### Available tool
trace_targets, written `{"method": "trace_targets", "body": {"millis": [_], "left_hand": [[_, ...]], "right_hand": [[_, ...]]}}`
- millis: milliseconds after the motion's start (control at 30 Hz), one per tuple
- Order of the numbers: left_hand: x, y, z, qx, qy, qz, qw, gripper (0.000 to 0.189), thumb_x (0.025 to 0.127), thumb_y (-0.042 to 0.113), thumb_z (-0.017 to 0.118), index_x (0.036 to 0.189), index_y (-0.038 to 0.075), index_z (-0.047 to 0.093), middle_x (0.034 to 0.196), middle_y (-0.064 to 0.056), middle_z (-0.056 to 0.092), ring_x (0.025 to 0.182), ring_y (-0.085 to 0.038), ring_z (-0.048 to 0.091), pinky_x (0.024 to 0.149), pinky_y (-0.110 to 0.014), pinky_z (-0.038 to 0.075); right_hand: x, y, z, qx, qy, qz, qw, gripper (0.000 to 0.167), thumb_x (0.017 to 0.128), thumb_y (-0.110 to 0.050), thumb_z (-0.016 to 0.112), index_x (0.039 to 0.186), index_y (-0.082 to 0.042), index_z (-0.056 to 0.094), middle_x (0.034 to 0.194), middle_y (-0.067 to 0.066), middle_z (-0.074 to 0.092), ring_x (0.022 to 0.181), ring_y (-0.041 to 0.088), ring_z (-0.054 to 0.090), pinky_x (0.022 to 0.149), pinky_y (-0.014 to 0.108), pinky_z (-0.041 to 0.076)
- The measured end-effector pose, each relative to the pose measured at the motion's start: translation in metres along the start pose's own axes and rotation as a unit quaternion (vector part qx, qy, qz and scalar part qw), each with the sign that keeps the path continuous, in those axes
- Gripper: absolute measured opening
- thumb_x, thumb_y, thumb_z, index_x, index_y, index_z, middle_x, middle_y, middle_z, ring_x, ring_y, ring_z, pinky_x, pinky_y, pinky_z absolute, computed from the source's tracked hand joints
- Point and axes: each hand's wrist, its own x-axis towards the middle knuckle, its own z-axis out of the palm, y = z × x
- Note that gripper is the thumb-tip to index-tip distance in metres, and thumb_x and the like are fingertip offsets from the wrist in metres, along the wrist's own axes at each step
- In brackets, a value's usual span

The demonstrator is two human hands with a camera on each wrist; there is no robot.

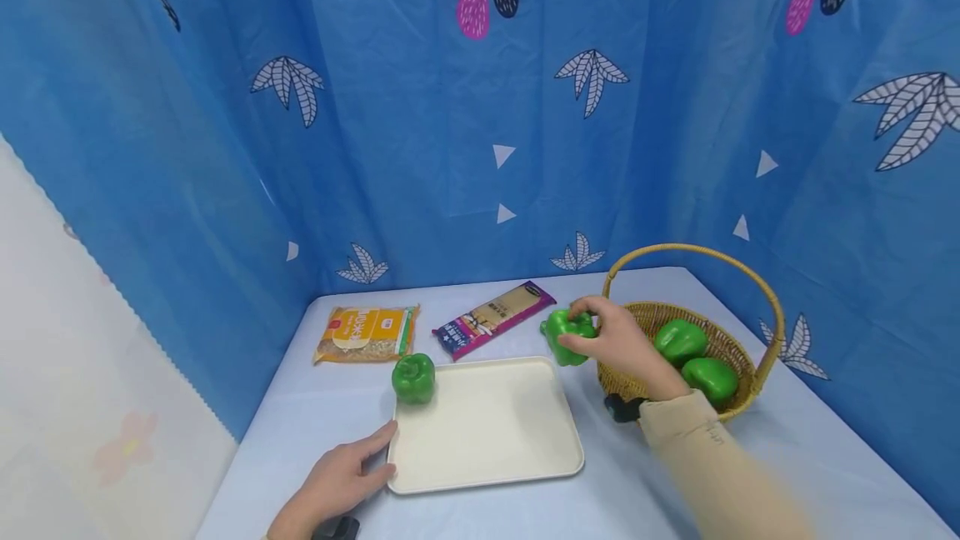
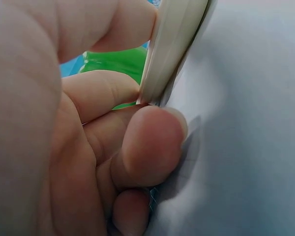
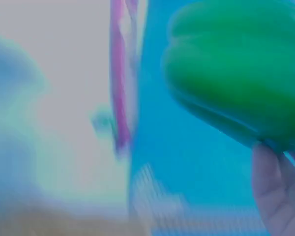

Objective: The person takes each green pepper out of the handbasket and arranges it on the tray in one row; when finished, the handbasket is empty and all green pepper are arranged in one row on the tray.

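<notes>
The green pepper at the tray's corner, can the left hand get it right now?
Probably yes. The left hand touches the left edge of the white tray, and that green pepper sits at the tray's far left corner, just beyond it. Nothing shows between them in the head view.

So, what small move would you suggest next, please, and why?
Probably ease the held pepper left over the tray: the right hand grips it near the tray's far right corner, the left hand touches the tray, and another pepper sits at its far left corner.
</notes>
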Motion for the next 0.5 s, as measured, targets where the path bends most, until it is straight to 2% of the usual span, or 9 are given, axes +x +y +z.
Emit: {"method": "trace_targets", "body": {"millis": [133, 267, 367, 500], "left_hand": [[-0.001, -0.002, -0.001, -0.003, -0.001, 0.006, 1.0, 0.074, 0.092, 0.054, 0.07, 0.153, 0.018, 0.051, 0.153, 0.002, 0.055, 0.136, -0.03, 0.057, 0.107, -0.053, 0.05], [-0.001, -0.001, -0.001, 0.002, 0.002, 0.008, 1.0, 0.073, 0.092, 0.055, 0.07, 0.153, 0.018, 0.051, 0.153, 0.002, 0.055, 0.136, -0.03, 0.057, 0.107, -0.053, 0.05], [-0.001, 0.0, 0.0, 0.005, 0.006, 0.006, 1.0, 0.073, 0.092, 0.054, 0.07, 0.153, 0.019, 0.052, 0.152, 0.002, 0.056, 0.135, -0.029, 0.057, 0.107, -0.052, 0.05], [0.0, 0.001, 0.002, 0.002, 0.004, 0.005, 1.0, 0.072, 0.093, 0.053, 0.07, 0.153, 0.018, 0.051, 0.152, 0.001, 0.056, 0.135, -0.03, 0.058, 0.107, -0.053, 0.05]], "right_hand": [[0.011, -0.026, 0.063, 0.034, -0.011, -0.006, 0.9994, 0.036, 0.084, -0.033, 0.087, 0.11, -0.017, 0.068, 0.121, 0.006, 0.065, 0.105, 0.025, 0.062, 0.082, 0.039, 0.061], [0.021, -0.047, 0.117, 0.04, -0.04, -0.01, 0.9984, 0.038, 0.083, -0.035, 0.087, 0.111, -0.017, 0.067, 0.122, 0.004, 0.064, 0.11, 0.025, 0.061, 0.092, 0.045, 0.059], [0.027, -0.057, 0.144, 0.034, -0.06, -0.014, 0.9975, 0.039, 0.083, -0.036, 0.086, 0.111, -0.016, 0.067, 0.125, 0.005, 0.064, 0.115, 0.027, 0.06, 0.096, 0.046, 0.057], [0.034, -0.059, 0.166, 0.021, -0.062, -0.008, 0.9978, 0.039, 0.083, -0.037, 0.086, 0.11, -0.015, 0.067, 0.124, 0.005, 0.064, 0.117, 0.027, 0.06, 0.098, 0.045, 0.055]]}}
